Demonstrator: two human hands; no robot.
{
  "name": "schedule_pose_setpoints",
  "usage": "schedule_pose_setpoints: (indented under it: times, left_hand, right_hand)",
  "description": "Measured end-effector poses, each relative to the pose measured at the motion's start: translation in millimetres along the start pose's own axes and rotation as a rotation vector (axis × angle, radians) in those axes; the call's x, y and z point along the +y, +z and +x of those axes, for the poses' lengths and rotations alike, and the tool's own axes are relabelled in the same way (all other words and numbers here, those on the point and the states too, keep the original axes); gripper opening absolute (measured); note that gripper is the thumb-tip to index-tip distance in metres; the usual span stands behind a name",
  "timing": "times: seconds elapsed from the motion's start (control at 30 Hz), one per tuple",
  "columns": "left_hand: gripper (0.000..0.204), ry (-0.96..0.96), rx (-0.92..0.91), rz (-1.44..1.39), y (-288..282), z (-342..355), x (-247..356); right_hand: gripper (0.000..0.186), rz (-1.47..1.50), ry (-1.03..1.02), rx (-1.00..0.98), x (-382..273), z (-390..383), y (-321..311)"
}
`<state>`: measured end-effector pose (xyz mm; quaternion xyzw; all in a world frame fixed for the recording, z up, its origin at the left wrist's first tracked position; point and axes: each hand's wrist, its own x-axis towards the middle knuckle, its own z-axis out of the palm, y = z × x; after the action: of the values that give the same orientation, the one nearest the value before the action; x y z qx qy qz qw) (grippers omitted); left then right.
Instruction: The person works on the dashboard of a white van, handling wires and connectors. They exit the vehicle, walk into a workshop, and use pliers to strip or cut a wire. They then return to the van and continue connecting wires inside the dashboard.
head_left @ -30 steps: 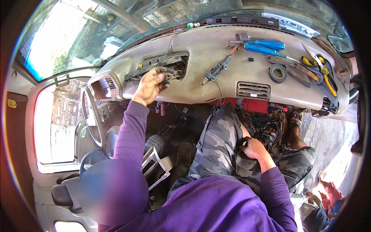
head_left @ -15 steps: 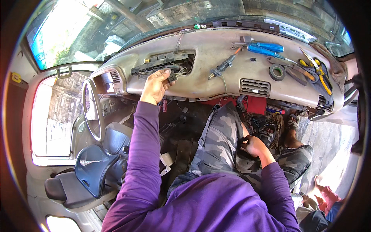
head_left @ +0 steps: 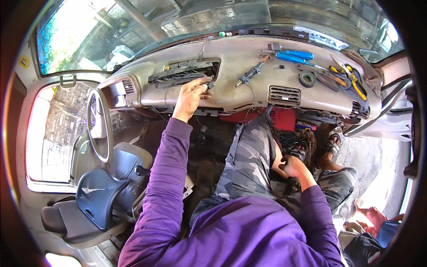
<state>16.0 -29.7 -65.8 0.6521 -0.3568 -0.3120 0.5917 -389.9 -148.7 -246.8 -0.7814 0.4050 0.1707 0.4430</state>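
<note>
At the dashboard's (head_left: 240, 53) left, the left hand (head_left: 191, 98) pinched a dark part (head_left: 211, 84); tugging might have strained nearby wires (head_left: 175, 80); the right hand's (head_left: 293, 166) grip was unclear.

A small, stubby electrical connector (head_left: 211, 84), dark grey to black and blocky in outline, is held pinched rather than lying loose. It shows at the lower right corner of the long opening (head_left: 216, 66) in the dashboard (head_left: 244, 50), above the dashboard's front edge. Its left side is hidden in the grip; which way its end faces is too small to tell.
</note>
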Motion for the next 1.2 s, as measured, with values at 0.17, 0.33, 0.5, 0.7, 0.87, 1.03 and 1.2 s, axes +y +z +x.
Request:
schedule_pose_setpoints:
  times: [0.17,0.33,0.5,0.7,0.87,1.03,1.2]
  left_hand:
    - [0.046,0.104,0.028,0.213,25.5,-4.4,6.8]
    - [0.053,0.095,0.015,0.42,25.8,3.2,5.0]
    - [0.05,0.096,0.071,0.467,35.3,0.9,-1.6]
    - [0.048,0.143,0.139,0.372,28.7,8.0,-13.9]
    - [0.045,0.139,0.151,0.489,29.6,9.9,-13.1]
    - [0.041,0.144,0.131,0.564,32.6,9.1,-6.7]
    - [0.039,0.168,0.128,0.549,31.1,8.6,-3.6]
  right_hand:
    - [0.056,-0.033,-0.064,0.049,17.4,0.9,8.0]
    - [0.055,-0.035,-0.093,0.098,18.5,-5.2,8.3]
    - [0.054,0.008,-0.09,0.101,13.5,-26.6,-2.9]
    - [0.053,0.043,-0.168,0.177,13.1,-44.9,-4.0]
    - [0.046,0.076,-0.173,0.136,16.9,-53.6,-5.2]
    - [0.046,0.087,-0.191,0.113,13.8,-58.1,-9.6]
    - [0.05,0.06,-0.211,0.15,15.9,-53.5,-6.1]
